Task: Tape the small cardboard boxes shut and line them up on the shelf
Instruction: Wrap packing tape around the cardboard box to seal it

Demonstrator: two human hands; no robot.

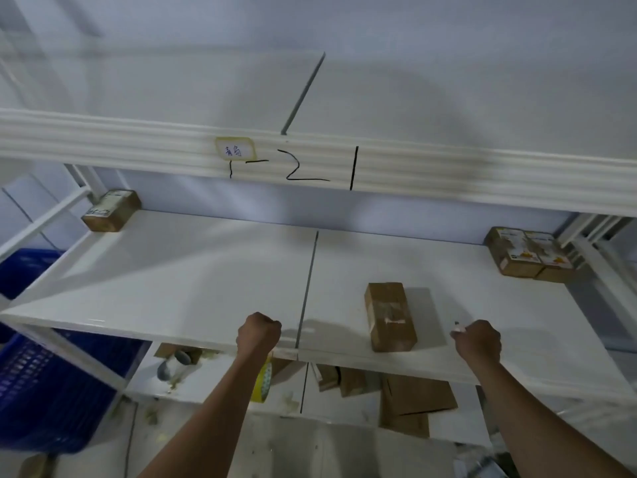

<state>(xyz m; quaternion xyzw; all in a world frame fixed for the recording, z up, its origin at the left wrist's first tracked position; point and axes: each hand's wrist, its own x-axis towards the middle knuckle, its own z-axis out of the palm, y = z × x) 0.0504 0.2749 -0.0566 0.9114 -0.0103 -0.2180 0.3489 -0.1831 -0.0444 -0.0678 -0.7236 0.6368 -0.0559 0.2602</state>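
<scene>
Resting taped near the white shelf (172,270) front edge, a small brown cardboard box (389,317) is flanked by a fisted, empty left hand (258,334) and a right hand (477,341) pinching a small white object (457,327).

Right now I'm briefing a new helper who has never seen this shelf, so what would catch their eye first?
First, the taped brown cardboard box lying alone near the front edge of the white shelf board, between the two hands. The left hand is fisted at the shelf edge; the right hand pinches a small white object. Next, black handwritten marks and a yellow-edged label on the upper beam.
</scene>
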